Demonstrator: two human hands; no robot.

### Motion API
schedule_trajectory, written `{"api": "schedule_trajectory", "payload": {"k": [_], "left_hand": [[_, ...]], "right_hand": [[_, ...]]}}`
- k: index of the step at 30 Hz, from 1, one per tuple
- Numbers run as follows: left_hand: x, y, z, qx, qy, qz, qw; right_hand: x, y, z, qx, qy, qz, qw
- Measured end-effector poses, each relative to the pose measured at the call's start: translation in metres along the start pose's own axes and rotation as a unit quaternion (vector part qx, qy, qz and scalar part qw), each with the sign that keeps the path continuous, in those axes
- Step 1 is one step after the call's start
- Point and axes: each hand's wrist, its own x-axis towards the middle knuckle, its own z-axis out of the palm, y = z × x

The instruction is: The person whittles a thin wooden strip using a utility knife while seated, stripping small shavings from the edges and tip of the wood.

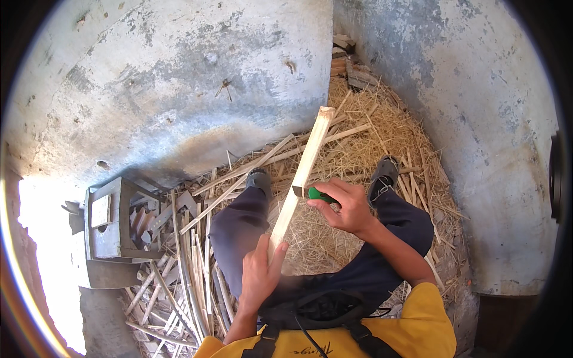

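Observation:
My left hand is closed round the lower end of a long pale wooden strip, which slants up and away to the right between my legs. In my right hand is a green-handled knife, gripped with the fingers wrapped round the handle. Its short dark blade lies against the strip about halfway along. The strip's far end points at the corner of the walls and touches nothing I can see.
Straw and shavings cover the floor ahead. Thin sticks lie heaped at the left, beside a worn grey box with scraps inside. My shoes rest on either side of the strip. Stained walls rise ahead and at the right.

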Motion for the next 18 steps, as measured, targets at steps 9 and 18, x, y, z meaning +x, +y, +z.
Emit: {"api": "schedule_trajectory", "payload": {"k": [9,18], "left_hand": [[-0.002,-0.006,0.002,0.016,0.009,-0.005,1.0],[-0.02,-0.016,0.004,0.043,-0.002,-0.035,0.998]], "right_hand": [[-0.003,0.005,0.007,-0.037,0.001,0.004,0.999],[0.011,0.031,-0.004,-0.063,0.043,0.043,0.996]]}}
